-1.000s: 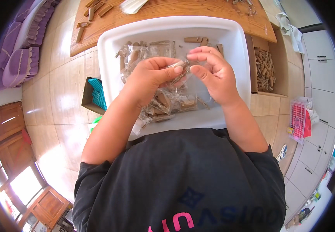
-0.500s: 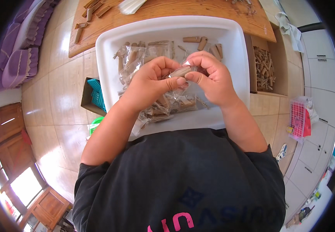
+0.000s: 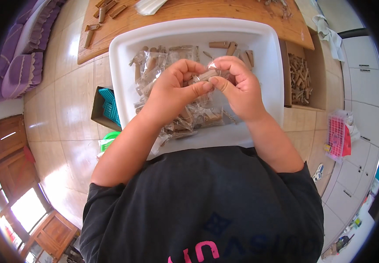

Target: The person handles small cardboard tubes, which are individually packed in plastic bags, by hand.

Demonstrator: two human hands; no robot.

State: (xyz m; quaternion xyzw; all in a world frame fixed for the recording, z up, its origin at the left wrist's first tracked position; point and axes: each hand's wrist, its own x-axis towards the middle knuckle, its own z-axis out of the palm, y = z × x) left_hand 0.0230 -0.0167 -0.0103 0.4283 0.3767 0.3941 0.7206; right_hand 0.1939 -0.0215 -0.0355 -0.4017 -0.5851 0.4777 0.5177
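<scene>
Over the white plastic tub [image 3: 273, 87], both my hands pinch one small clear plastic bag [image 3: 204, 76] with a tan, tube-like piece inside. My left hand [image 3: 178, 87] grips the bag's left side between thumb and curled fingers. On the other side, my right hand [image 3: 240, 87] closes on its upper right edge, thumb and fingertips near the left ones. Beneath them lie several clear bags [image 3: 183, 120] filled with tan pieces. Loose tan pieces [image 3: 232, 48] rest at the tub's far right. My fingers partly cover the held bag.
A wooden table [image 3: 189, 9] stands beyond the tub, with several tan pieces [image 3: 91, 35] at its left. To the right is a cardboard box [image 3: 318, 83] full of tan pieces. At the left sit a box with teal baskets [image 3: 109, 105] and a green container [image 3: 109, 139].
Both hands stay at nearly the same place with the bag. Their fingers have shifted slightly, and the bagged piece is tilted a little differently.
</scene>
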